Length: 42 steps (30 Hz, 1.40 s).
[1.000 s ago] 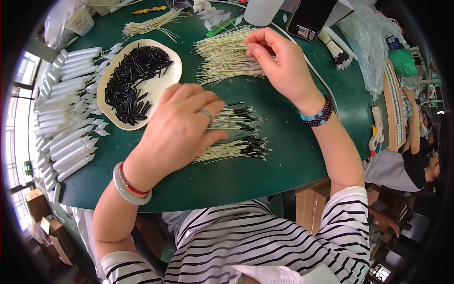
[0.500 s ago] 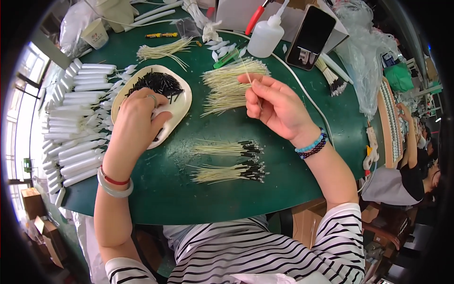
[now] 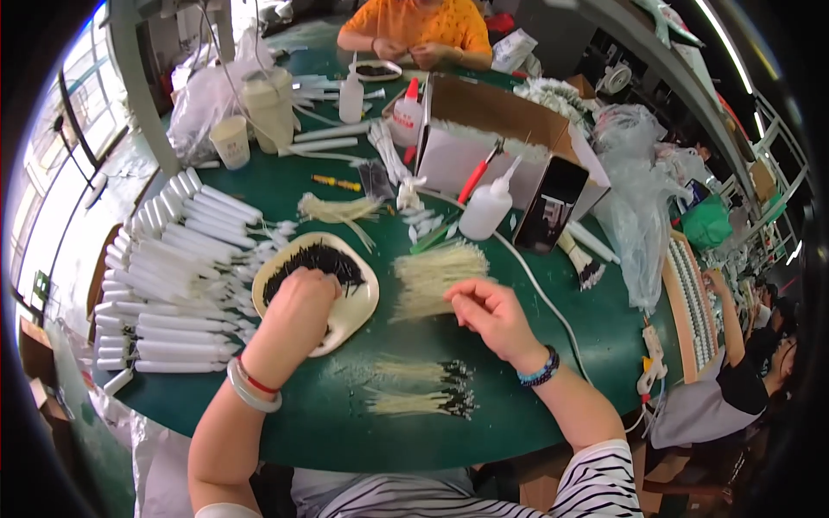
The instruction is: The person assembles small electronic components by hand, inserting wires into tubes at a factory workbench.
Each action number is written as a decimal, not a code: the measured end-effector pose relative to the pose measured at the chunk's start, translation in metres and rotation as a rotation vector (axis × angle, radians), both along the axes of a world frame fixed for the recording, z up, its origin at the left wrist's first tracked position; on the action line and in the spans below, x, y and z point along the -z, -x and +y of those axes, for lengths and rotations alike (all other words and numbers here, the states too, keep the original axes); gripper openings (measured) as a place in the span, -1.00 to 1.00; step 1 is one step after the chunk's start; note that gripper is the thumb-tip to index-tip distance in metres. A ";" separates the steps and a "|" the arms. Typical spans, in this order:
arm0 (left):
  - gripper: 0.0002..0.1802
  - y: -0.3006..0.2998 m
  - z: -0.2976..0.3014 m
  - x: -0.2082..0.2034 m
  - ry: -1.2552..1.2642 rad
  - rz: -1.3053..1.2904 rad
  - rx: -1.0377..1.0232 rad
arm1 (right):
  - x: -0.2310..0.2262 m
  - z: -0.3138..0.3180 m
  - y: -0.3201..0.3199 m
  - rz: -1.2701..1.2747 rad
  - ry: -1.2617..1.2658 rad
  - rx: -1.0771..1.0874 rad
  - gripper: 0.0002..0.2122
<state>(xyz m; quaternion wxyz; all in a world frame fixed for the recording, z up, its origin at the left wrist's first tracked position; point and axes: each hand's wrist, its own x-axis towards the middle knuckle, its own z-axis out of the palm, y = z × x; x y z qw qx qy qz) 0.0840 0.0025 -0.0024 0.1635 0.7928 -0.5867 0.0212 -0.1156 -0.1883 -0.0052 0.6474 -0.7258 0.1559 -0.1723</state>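
Note:
My left hand is over a cream dish of short black tubes. Its fingers are drawn together among the tubes, and the fingertips are hidden. My right hand hovers at the near right edge of a pile of pale thin wires, thumb and forefinger pinched. The wire seen in that pinch a moment ago is too fine to make out clearly now. Closer to me lie two small bundles of wires with black sleeved ends, a farther bundle and a nearer bundle.
White candle-shaped sticks crowd the left side. Beyond the wires stand a white squeeze bottle, a dark phone and an open carton. A white cable runs along the right. Another person in orange works opposite.
The view has tilted up, bringing the far table and a person in orange into sight. My left hand stays at the dish. My right hand has come lower, beside the wire pile.

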 end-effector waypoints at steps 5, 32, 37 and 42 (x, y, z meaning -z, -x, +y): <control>-0.91 0.002 -0.008 0.005 0.067 -0.120 -0.058 | -0.005 0.005 -0.003 -0.007 0.106 -0.062 -0.89; -0.72 -0.006 -0.003 0.003 0.159 0.067 -0.019 | -0.005 0.012 0.003 -0.031 0.586 -0.089 -0.94; -0.73 0.005 0.005 -0.009 0.043 0.347 0.124 | -0.005 0.011 0.006 -0.038 0.608 -0.093 -0.94; -0.74 -0.004 0.009 -0.013 0.137 0.175 0.100 | -0.007 0.012 0.005 -0.038 0.605 -0.093 -0.94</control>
